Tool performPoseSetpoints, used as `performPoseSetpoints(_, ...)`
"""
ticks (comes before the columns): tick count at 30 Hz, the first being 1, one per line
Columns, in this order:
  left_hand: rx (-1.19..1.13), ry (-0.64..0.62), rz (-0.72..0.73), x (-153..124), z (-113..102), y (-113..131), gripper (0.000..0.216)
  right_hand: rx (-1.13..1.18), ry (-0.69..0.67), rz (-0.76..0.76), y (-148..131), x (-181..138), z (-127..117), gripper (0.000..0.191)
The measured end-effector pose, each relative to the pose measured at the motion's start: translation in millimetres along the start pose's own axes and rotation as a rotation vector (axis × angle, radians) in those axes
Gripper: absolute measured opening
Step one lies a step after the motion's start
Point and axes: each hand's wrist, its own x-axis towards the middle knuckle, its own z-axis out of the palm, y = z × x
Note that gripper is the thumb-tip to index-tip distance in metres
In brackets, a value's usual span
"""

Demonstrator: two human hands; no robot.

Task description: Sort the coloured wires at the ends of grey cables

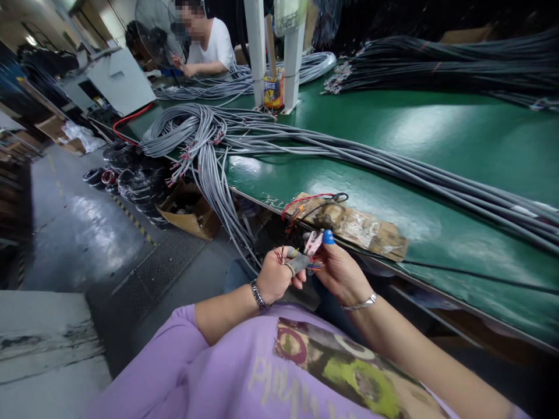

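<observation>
By the near edge of the green bench [371, 113], I see two hands close together, low in front of a purple shirt [174, 366]. The left hand [277, 276] has its grip closed on some thin coloured wires [315, 265]. The right hand [345, 273] has a blue cover [328, 237] on its thumb, and I think its grip is pinched on a small pink tool [312, 243]. What counts most is how the wires and the tool sit. The wires lie sideways between the hands, with some ends toward the right hand, just under the tool. The tool stands up steeply. The left hand is nearer the wires, the right nearer the tool. I can't tell if tool and wires touch. A wooden block [358, 230] lies on the bench just past the hands, and long grey cables [375, 160] stretch behind it.
</observation>
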Motion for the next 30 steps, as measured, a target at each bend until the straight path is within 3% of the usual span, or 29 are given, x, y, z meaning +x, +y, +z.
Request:
performPoseSetpoints(8,0.035,-0.004,0.001,0,-3,-5,0.039,0.002,0.023,-0.021,1,-2,2,0.041)
performPoseSetpoints(21,0.024,-0.040,0.032,-10,-9,-7,0.038,0.085,0.067,0.088,-1,-9,-2,0.037)
performPoseSetpoints(30,0.021,-0.014,0.009,-12,-16,-11,0.041,-0.120,-0.218,0.189,-4,-29,-9,0.038)
